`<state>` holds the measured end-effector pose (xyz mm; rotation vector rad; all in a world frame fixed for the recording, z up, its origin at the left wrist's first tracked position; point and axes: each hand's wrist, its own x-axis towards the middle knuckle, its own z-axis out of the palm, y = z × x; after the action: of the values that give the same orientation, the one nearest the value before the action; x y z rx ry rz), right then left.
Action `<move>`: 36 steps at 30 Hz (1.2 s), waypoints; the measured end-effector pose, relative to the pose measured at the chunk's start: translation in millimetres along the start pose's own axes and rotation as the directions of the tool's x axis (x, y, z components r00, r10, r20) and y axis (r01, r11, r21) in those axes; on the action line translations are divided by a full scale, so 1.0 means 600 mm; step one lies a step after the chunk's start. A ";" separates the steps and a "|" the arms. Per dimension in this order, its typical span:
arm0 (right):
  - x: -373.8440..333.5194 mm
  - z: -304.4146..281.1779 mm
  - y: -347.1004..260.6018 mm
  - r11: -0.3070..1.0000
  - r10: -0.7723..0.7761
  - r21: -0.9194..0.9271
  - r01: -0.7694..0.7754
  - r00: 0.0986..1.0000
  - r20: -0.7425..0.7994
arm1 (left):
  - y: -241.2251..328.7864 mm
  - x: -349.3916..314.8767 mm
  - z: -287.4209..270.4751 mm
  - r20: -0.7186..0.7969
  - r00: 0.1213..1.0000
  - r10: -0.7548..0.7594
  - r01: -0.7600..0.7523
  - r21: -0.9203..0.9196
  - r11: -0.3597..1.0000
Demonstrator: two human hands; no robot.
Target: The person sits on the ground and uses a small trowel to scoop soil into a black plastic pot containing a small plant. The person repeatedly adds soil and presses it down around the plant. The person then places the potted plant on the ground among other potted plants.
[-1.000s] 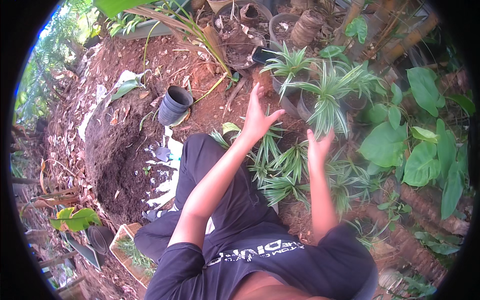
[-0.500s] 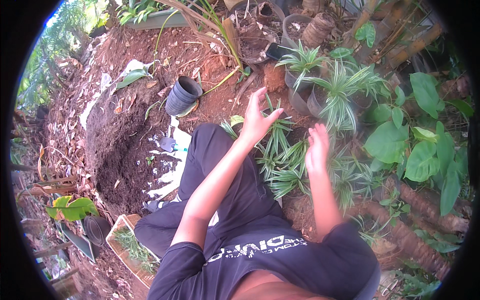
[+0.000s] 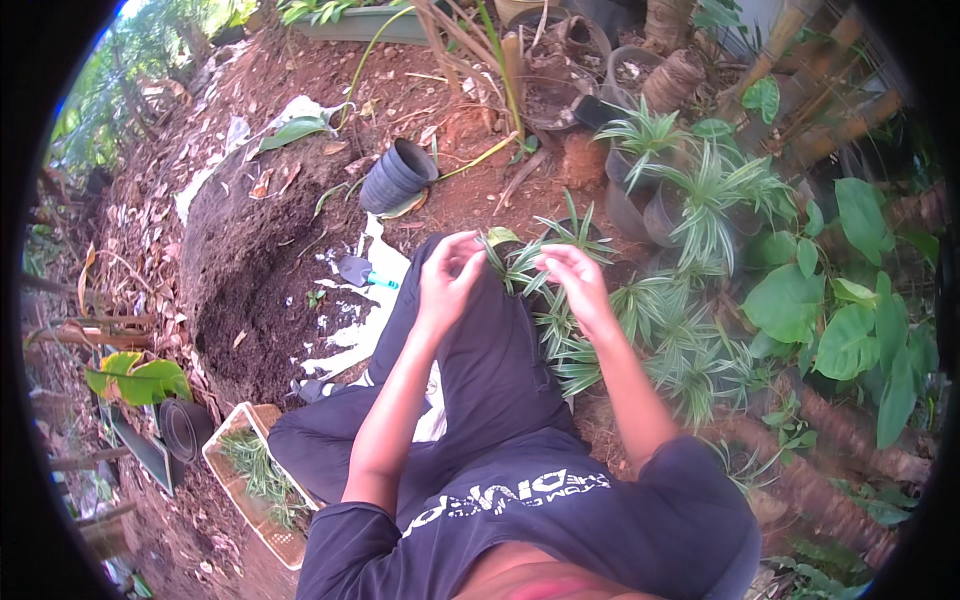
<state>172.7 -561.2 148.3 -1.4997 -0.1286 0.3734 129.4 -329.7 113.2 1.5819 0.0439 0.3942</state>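
Observation:
Above my raised knee, my left hand (image 3: 450,280) is half curled, with a gap between thumb and fingers and nothing visible in it. Facing it, my right hand (image 3: 580,285) has loosely bent fingers and also appears to hold nothing. Striped spider plants (image 3: 640,300) spread below and beside my right hand, and some leaves show between the two hands. Left of my knee lies a small trowel (image 3: 355,270) with a teal handle, on white sheeting (image 3: 375,300) next to a heap of dark soil (image 3: 240,290). A stack of black ribbed plant pots (image 3: 398,178) leans beyond it.
A cream plastic crate (image 3: 225,460) with cut-looking green leaves sits at lower left, beside a black pot (image 3: 186,430). Potted spider plants (image 3: 715,195) and broad-leaved plants (image 3: 785,290) crowd the right. A dark phone-like object (image 3: 597,112) rests among pots at the back.
Both hands have come lower and closer together; the left moved left toward my knee, the right moved left. Their fingers are more bent. The whole view has shifted slightly.

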 end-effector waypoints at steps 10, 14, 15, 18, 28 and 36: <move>0.180 0.223 0.077 0.971 -0.115 -0.168 0.168 0.951 0.286 | -0.090 -0.134 -0.294 -0.371 0.925 -0.083 0.100 0.027 0.995; 0.347 0.305 0.175 0.911 -0.184 -0.323 0.255 0.954 0.236 | -0.116 -0.214 -0.388 -0.486 0.865 -0.127 0.243 0.182 0.953; 0.426 0.271 0.202 0.769 -0.310 -0.511 0.384 0.923 0.228 | -0.145 -0.209 -0.376 -0.470 0.873 -0.132 0.237 0.172 0.956; 0.502 0.337 0.245 0.572 -0.366 -0.722 0.390 0.909 0.201 | -0.168 -0.284 -0.427 -0.555 0.814 -0.170 0.286 0.130 0.949; 0.564 0.342 0.236 0.390 -0.192 -0.887 0.248 0.964 0.185 | -0.236 -0.300 -0.457 -0.749 0.640 -0.171 0.166 -0.082 0.983; 0.519 0.319 0.120 0.334 -0.487 -0.857 0.392 0.851 0.199 | -0.236 -0.293 -0.455 -0.762 0.631 -0.146 0.138 -0.074 0.988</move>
<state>393.3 -278.3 46.8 -2.4303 -0.7560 -0.3101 -80.4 -106.3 -64.6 1.2812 0.8294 0.9240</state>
